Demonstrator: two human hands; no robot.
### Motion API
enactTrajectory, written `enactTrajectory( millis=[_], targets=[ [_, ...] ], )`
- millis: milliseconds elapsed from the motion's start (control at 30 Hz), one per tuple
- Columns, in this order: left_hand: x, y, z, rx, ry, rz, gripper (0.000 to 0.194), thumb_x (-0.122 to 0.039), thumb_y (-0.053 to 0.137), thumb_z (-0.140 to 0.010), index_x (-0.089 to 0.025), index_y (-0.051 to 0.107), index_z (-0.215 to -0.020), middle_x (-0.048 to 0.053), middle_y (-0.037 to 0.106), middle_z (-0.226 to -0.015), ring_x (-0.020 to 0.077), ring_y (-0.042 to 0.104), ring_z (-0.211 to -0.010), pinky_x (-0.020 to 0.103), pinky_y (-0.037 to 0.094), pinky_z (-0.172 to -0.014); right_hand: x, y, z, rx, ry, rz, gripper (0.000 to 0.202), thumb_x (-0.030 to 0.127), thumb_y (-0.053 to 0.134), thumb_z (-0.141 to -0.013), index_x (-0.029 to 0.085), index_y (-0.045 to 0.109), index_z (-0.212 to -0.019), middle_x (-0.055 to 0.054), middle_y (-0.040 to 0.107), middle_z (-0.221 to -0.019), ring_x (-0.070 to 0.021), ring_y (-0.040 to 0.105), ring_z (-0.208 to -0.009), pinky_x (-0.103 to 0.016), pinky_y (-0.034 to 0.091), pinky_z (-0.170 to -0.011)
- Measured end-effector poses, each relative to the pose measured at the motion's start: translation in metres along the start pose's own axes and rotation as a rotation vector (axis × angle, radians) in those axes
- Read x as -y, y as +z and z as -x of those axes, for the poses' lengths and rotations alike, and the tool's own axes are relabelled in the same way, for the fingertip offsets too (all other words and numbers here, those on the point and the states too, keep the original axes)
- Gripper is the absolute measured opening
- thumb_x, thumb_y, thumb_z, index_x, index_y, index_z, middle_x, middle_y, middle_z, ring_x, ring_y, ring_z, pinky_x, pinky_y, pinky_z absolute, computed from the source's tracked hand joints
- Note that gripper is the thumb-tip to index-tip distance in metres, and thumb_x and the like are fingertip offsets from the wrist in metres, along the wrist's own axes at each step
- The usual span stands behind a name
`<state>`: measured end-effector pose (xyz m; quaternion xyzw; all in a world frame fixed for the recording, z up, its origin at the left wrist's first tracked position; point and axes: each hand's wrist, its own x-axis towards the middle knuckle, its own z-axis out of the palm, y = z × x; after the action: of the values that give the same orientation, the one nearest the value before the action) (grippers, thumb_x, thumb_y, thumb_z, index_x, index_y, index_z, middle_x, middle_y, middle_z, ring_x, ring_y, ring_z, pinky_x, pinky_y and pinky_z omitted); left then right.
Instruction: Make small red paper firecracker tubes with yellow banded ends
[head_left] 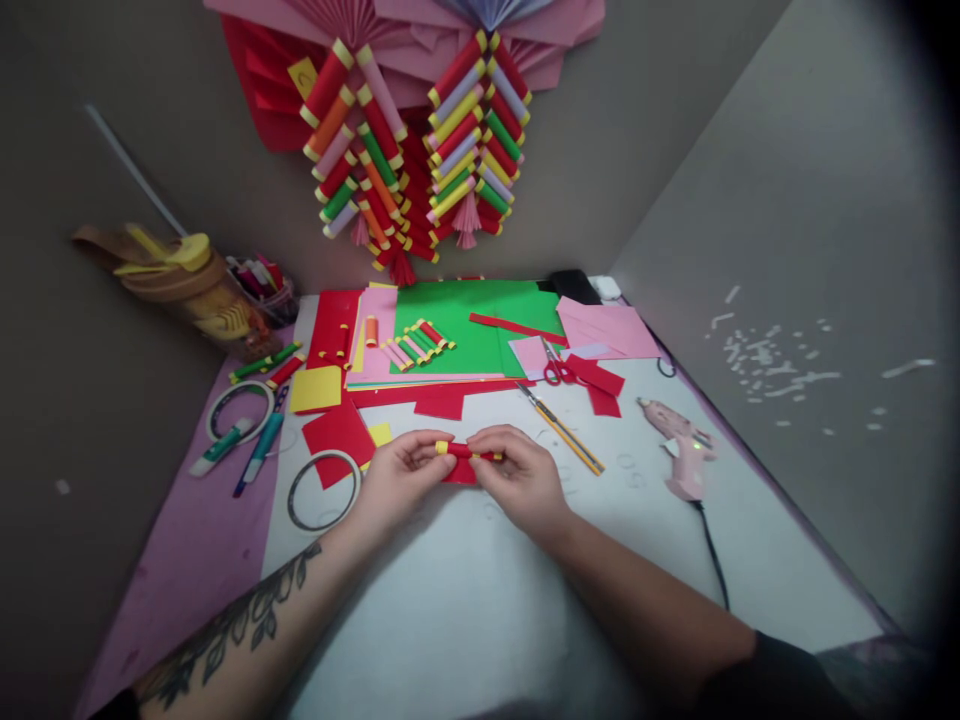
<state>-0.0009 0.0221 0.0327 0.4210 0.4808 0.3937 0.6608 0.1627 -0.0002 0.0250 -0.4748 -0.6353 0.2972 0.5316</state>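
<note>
Between both hands is a small red paper roll point(459, 451) with yellow bands at its ends. My left hand point(405, 470) pinches its left end between thumb and fingers. The right end is gripped by my right hand point(521, 475), whose fingers partly cover the yellow band. A flap of red paper point(460, 471) shows just under the roll, between the thumbs; whether it is joined to the roll I cannot tell. Close to my left hand lie a ring of tape point(298, 492), a red paper square point(330, 435) and a small yellow piece point(381, 434).
A yellow box cutter point(566, 432) and a pink glue gun point(684, 450) with a black cord lie to the right. Red-handled scissors point(555, 370) rest among paper scraps. Behind are green sheets point(480, 300) bearing finished rolls point(416, 345). Paper firecracker strings point(472, 130) hang on the wall.
</note>
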Motion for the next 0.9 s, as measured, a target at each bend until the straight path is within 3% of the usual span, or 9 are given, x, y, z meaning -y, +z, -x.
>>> enactTrajectory(
  millis=[267,433,533,667,767,900],
  targets=[
    [-0.003,0.0,0.001,-0.011,0.023,-0.044,0.031,-0.032,0.075,-0.063,-0.014,0.067,-0.087,0.004,0.069,-0.074,0.0128,0.062,-0.065,0.024,0.048,-0.064,0.001,-0.001,0.002,0.017,0.016,0.005,0.013,0.014,0.057,-0.076,0.023,0.064,-0.083,-0.005,0.065,-0.088,-0.0177,0.061,-0.086,-0.032,0.051,-0.075],
    [-0.005,-0.002,-0.002,-0.07,0.063,-0.098,0.032,-0.032,0.074,-0.063,-0.014,0.066,-0.087,0.003,0.068,-0.071,0.0127,0.061,-0.064,0.023,0.048,-0.062,-0.006,0.0,0.001,-0.028,0.292,-0.173,0.016,0.028,0.059,-0.08,0.02,0.063,-0.093,-0.005,0.065,-0.083,-0.0161,0.062,-0.071,-0.029,0.052,-0.065],
    [-0.001,-0.005,-0.006,-0.148,0.082,-0.106,0.038,-0.032,0.072,-0.065,-0.013,0.063,-0.096,-0.002,0.063,-0.063,0.0089,0.056,-0.056,0.019,0.043,-0.055,-0.014,-0.006,-0.005,-0.148,0.377,-0.201,0.019,0.033,0.058,-0.081,0.019,0.06,-0.094,-0.003,0.062,-0.075,-0.0154,0.061,-0.065,-0.029,0.052,-0.061],
    [0.003,-0.008,-0.009,-0.153,0.078,-0.16,0.031,-0.036,0.067,-0.07,-0.013,0.064,-0.091,-0.003,0.06,-0.061,0.0076,0.051,-0.053,0.018,0.038,-0.051,-0.013,-0.016,-0.014,-0.348,0.175,0.108,0.024,0.028,0.059,-0.079,0.021,0.06,-0.102,-0.009,0.057,-0.11,-0.0224,0.054,-0.104,-0.04,0.046,-0.088],
    [0.003,-0.008,-0.008,-0.105,0.082,-0.247,0.025,-0.037,0.062,-0.074,-0.013,0.065,-0.08,0.0,0.063,-0.065,0.01,0.054,-0.057,0.02,0.04,-0.053,-0.005,-0.015,-0.012,-0.241,0.017,0.262,0.032,0.024,0.061,-0.076,0.022,0.058,-0.108,-0.011,0.052,-0.119,-0.0247,0.046,-0.114,-0.043,0.039,-0.096],
    [0.0,-0.007,-0.003,-0.046,0.182,-0.408,0.019,-0.033,0.058,-0.077,-0.016,0.066,-0.079,0.001,0.066,-0.071,0.0131,0.058,-0.064,0.022,0.044,-0.059,0.002,-0.003,-0.004,0.054,0.008,0.181,0.021,0.019,0.06,-0.076,0.023,0.06,-0.097,-0.005,0.06,-0.089,-0.0177,0.058,-0.08,-0.031,0.05,-0.068]
  ],
)
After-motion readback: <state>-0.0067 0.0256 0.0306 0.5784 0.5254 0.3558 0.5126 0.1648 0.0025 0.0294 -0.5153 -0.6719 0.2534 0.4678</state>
